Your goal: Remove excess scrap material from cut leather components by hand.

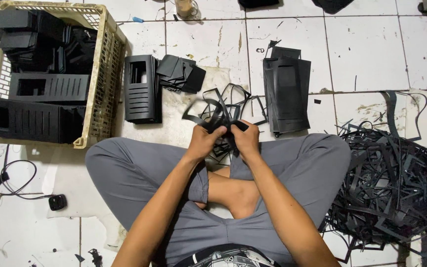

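Black plastic frame scrap [219,114], blurred, is pinched between the left hand [202,141] and right hand [247,139], held together above the crossed legs. Bare tiled floor [366,54] lies ahead; a stack of black sheets [287,94] sits just beyond, offcut pile [391,183] at right, slotted panel [142,89] and crate [102,74] at left, its edge cut off.
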